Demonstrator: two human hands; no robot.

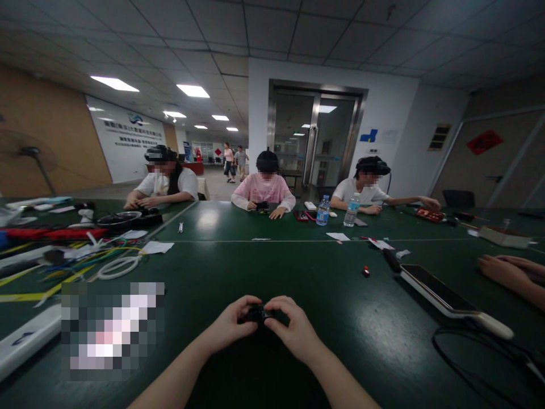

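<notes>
Left hand and right hand pinch a small black object. It sits between both grips, toward the counter's near edge.

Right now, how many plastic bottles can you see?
2: one bottle stands across the table, the other bottle just right of it. More may be hidden.

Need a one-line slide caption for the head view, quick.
Left hand and right hand together hold a small dark object over a green table, across from a person in pink.
</notes>
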